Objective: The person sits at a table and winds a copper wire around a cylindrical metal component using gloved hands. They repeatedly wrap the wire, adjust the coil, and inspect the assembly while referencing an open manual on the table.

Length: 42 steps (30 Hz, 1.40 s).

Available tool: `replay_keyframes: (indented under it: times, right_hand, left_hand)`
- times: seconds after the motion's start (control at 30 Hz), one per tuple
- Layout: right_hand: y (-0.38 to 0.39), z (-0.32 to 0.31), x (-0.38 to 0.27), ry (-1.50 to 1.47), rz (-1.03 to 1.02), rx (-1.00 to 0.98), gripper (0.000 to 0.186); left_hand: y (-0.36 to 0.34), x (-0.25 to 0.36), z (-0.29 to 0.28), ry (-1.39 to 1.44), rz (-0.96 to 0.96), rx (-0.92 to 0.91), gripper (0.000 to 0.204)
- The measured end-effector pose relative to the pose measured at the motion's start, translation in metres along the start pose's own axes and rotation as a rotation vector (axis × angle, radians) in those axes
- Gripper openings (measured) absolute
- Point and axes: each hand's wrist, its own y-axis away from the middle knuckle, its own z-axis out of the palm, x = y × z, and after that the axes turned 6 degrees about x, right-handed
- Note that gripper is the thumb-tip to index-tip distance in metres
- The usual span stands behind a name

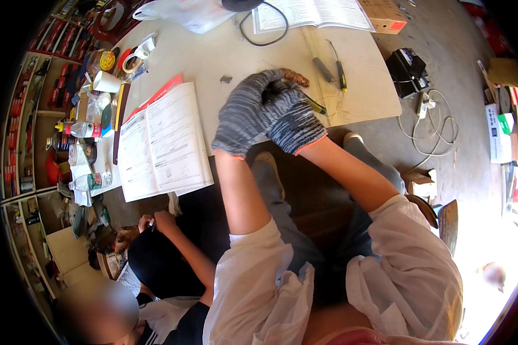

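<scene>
Over the bench (362, 106), our left hand (246, 109) and right hand (296, 118) curl together; we cannot tell whether their fingers grip the copper-coloured bundle (295, 77) just beyond, its long axis slanting rightward toward us.

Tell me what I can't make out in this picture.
Head view:
Anything between the gloved left hand and right hand: hidden by the hands themselves.
Print on the open book: too small.
Black round object: cut off by the top edge.
Head of the person at lower left: blurred.
</scene>
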Motion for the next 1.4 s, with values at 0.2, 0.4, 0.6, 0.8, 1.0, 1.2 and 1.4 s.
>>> replay_keyframes:
  times: [0.2, 0.4, 0.6, 0.8, 1.0, 1.2, 1.4]
  right_hand:
    - [0.02, 0.014, -0.008, -0.182, -0.163, 0.162, 0.037]
    - [0.032, 0.007, 0.002, -0.131, -0.12, -0.003, 0.042]
    - [0.037, 0.068, 0.009, -1.705, 0.458, 0.064, 0.037]
    - [0.024, 0.023, 0.006, -0.503, -0.092, 0.092, 0.031]
    - [0.022, -0.004, 0.003, 0.041, -0.325, -0.192, 0.021]
    - [0.02, -0.023, -0.001, -0.263, -0.405, -0.171, 0.024]
    - [0.003, -0.061, 0.02, -0.552, -0.336, -0.128, 0.021]
  left_hand:
    - [0.001, 0.011, 0.002, -0.282, -0.098, -0.078, 0.035]
    - [-0.003, 0.0, 0.024, -0.237, 0.051, 0.052, 0.044]
    - [-0.01, 0.01, 0.037, -0.363, -0.094, -0.038, 0.053]
    - [-0.005, 0.029, 0.023, 0.416, -0.058, 0.112, 0.038]
    - [-0.002, 0.042, -0.008, 0.819, 0.06, 0.384, 0.039]
    - [0.012, 0.02, -0.048, 0.824, 0.024, 0.725, 0.029]
    - [0.004, 0.004, -0.05, 0.124, -0.009, 0.887, 0.024]
